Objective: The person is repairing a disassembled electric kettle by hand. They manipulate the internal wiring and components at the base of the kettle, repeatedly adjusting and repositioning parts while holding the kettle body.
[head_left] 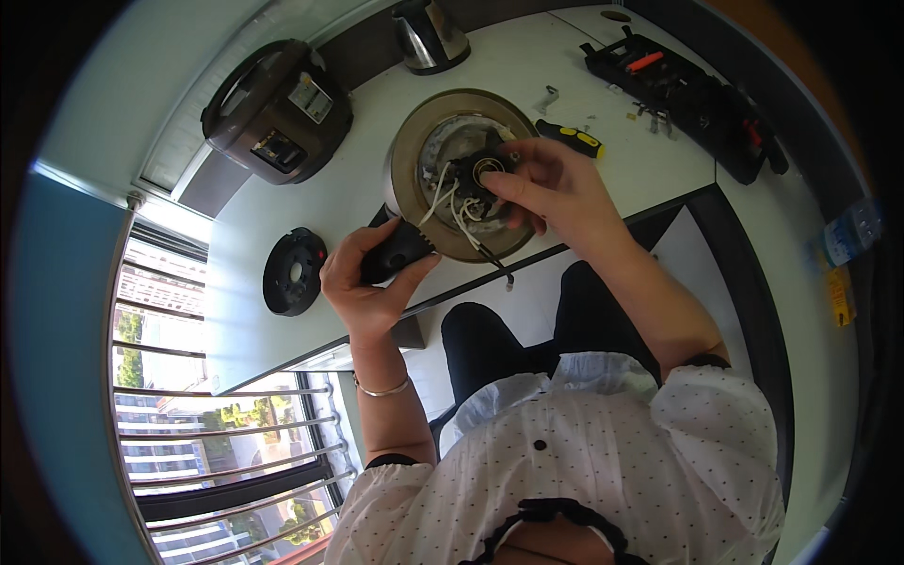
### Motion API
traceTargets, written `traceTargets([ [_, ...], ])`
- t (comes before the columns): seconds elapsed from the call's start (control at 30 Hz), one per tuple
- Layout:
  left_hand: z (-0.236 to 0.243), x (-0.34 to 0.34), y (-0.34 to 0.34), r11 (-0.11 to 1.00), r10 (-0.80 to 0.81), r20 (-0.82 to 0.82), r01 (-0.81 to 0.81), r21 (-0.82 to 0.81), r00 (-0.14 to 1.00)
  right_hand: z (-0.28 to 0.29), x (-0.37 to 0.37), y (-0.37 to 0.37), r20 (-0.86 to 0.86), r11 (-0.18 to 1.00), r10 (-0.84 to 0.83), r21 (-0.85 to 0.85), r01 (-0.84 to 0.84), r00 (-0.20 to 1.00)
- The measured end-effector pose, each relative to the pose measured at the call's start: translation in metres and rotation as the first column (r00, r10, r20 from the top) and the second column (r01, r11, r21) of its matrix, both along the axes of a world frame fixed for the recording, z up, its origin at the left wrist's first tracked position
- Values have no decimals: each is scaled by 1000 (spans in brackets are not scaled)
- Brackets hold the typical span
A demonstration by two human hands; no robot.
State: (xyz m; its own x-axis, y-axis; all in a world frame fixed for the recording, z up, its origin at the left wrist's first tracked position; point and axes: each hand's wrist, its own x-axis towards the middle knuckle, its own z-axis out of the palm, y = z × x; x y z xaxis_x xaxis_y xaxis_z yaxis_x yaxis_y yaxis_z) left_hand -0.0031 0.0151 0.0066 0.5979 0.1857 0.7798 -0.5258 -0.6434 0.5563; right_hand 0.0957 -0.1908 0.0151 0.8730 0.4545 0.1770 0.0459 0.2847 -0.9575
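Observation:
An upturned round metal appliance [424,122] lies in the middle of the table, its underside exposed, with white wires [441,198] running from a black round fitting [476,174] at its centre. My left hand [369,287] grips a black plastic piece [394,252] at the appliance's lower left, fingers curled round it. My right hand [556,193] is over the centre, thumb and fingers closed on the black fitting with its metal ring. A black round plastic base [282,292] lies separately to the left. A yellow-and-black tool handle [570,137] rests just right of the appliance.
On the white table [358,151] stand a brown cooker [254,141] at back left and a steel kettle [424,33] behind. An open black tool case [673,104] lies at back right. A bottle [847,235] and yellow packet [840,297] sit far right; a barred window is at left.

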Motion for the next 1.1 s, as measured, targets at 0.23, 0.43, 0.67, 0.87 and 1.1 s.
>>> traceTargets([
  [0.23,2,-3,-2,999,20,2,-20,43,1000,7,-2,-9,104,990,-9,-139,24,995],
  [0.43,2,-6,-8,982,60,26,-63,177,998,16,-1,-17,522,911,-235,-176,373,820],
  [0.67,2,-4,-25,959,65,90,-87,268,994,28,6,-16,884,872,-154,-89,481,442],
  [0.87,-1,-8,-32,929,51,120,-91,358,991,31,9,-17,826,876,7,-277,395,564],
  [1.1,-4,-7,-39,906,36,158,-99,411,987,31,11,-24,622,882,119,-425,205,774],
])
